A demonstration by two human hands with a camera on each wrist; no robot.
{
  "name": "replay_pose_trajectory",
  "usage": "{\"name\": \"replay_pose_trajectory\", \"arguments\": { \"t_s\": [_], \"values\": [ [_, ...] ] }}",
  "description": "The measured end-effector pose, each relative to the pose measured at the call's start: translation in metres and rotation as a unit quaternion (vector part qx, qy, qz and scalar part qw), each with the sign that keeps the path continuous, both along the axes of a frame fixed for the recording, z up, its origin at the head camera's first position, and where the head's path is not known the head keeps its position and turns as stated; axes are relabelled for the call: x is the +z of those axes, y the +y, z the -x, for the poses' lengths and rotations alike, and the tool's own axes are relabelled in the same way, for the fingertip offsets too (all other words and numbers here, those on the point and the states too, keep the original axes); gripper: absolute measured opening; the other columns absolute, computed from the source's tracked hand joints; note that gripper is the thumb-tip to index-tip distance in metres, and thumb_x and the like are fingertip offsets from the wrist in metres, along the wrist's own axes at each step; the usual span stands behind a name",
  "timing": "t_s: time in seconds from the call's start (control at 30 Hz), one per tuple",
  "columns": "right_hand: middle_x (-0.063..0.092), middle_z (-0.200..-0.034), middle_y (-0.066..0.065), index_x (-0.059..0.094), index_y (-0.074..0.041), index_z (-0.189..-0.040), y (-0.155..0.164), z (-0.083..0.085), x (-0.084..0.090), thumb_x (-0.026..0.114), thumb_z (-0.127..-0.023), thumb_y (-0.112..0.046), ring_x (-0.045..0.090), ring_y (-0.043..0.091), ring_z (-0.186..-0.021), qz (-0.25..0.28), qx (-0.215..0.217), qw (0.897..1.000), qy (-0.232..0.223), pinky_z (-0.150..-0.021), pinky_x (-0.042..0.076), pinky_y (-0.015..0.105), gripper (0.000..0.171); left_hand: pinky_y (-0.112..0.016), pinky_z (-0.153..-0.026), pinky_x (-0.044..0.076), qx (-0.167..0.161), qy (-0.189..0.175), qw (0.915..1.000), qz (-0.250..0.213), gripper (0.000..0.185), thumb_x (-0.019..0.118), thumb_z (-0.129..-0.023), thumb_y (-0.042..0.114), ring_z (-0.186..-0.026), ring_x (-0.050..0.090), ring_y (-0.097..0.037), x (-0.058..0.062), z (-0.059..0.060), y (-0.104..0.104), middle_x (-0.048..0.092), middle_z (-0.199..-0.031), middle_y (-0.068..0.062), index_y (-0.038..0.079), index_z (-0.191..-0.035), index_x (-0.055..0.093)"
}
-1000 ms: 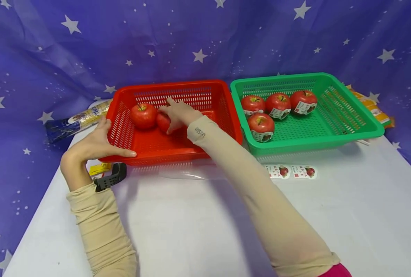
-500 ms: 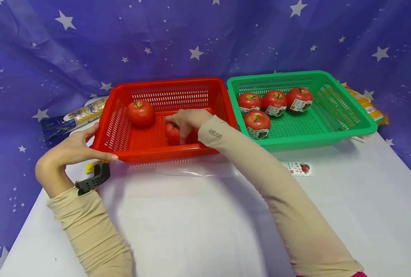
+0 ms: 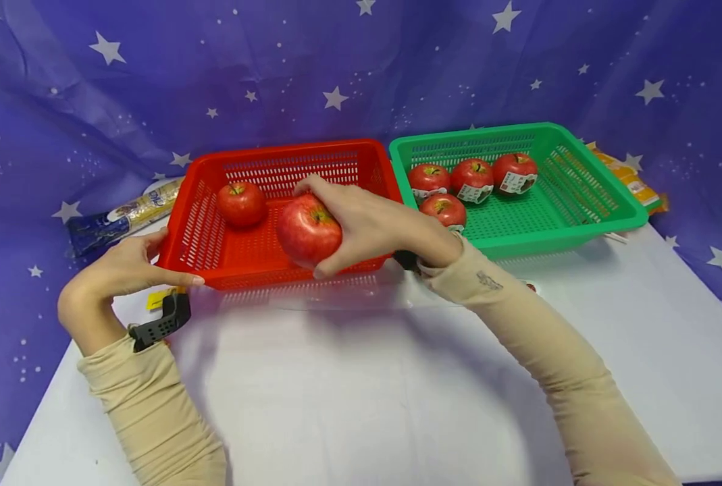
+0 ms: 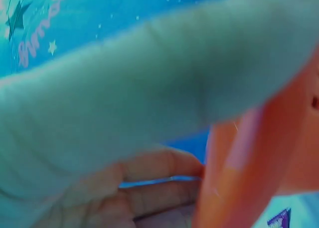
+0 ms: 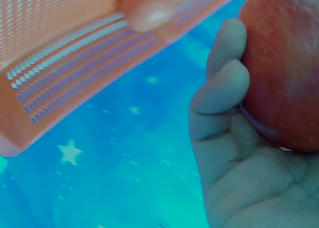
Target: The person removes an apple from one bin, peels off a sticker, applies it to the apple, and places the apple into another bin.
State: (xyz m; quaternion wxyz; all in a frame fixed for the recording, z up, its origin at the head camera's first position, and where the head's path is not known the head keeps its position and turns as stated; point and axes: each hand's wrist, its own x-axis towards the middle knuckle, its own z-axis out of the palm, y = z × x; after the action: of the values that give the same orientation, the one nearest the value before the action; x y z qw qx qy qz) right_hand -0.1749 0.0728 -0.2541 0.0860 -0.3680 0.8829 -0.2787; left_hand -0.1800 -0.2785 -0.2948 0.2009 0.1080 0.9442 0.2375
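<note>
Lifted since 0.5 s ago, the bare apple now hangs clear above the red basket's front wall, where before it lay on the basket floor. Nearest, on the white tabletop, the left hand holds the basket's near-left corner, fingers straight along the rim, thumb behind. Right hand fingers curl round the apple. Behind it 1 more unlabelled apple sits in the red basket; farther right, the green basket carries 4 stickered apples. Judged step: carrying the fruit out, likely toward labelling, so the next move calls for a steady grip clearing the rim.
</note>
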Motion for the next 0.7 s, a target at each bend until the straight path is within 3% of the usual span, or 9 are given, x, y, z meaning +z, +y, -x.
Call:
{"name": "replay_pose_trajectory", "arguments": {
  "t_s": [0.13, 0.27, 0.47, 0.7],
  "values": [
    [0.058, -0.115, -0.002, 0.037, -0.016, -0.128, 0.032, -0.044, -0.013, 0.083, -0.062, -0.035, 0.058, 0.010, -0.098, 0.022, -0.004, 1.000, 0.013, -0.085, 0.052, 0.028, 0.083, -0.047, -0.083, 0.048, -0.008, -0.004, 0.9999, 0.010, 0.102, 0.075, -0.078, 0.047, -0.108, 0.052, -0.035, 0.000, -0.001, 0.005, 0.061, -0.118, -0.023, -0.004, -0.150, 0.022],
    [0.057, -0.117, -0.002, 0.041, -0.017, -0.128, 0.062, -0.071, -0.043, 0.088, -0.059, -0.034, 0.059, 0.010, -0.100, 0.018, -0.020, 1.000, 0.006, -0.083, 0.053, 0.031, 0.085, -0.045, -0.083, 0.047, -0.011, 0.004, 0.9998, 0.016, 0.098, 0.075, -0.078, 0.048, -0.107, 0.053, -0.034, 0.002, -0.001, 0.008, 0.063, -0.115, -0.021, -0.004, -0.147, 0.029],
    [0.057, -0.120, 0.000, 0.042, -0.018, -0.132, 0.083, -0.091, -0.083, 0.089, -0.059, -0.032, 0.060, 0.014, -0.104, -0.004, -0.032, 0.999, -0.037, -0.086, 0.052, 0.034, 0.088, -0.039, -0.079, 0.046, -0.016, 0.018, 0.9994, 0.026, 0.091, 0.075, -0.077, 0.050, -0.106, 0.054, -0.033, 0.003, -0.002, 0.008, 0.063, -0.114, -0.020, -0.003, -0.142, 0.039],
    [0.055, -0.121, 0.000, 0.042, -0.021, -0.133, 0.093, -0.102, -0.102, 0.088, -0.061, -0.037, 0.057, 0.017, -0.106, -0.027, -0.059, 0.997, -0.051, -0.087, 0.051, 0.039, 0.087, -0.054, -0.084, 0.045, -0.009, 0.020, 0.9993, 0.030, 0.103, 0.073, -0.080, 0.050, -0.110, 0.051, -0.039, 0.000, -0.005, 0.002, 0.058, -0.122, -0.027, -0.005, -0.149, 0.022]
  ]
}}
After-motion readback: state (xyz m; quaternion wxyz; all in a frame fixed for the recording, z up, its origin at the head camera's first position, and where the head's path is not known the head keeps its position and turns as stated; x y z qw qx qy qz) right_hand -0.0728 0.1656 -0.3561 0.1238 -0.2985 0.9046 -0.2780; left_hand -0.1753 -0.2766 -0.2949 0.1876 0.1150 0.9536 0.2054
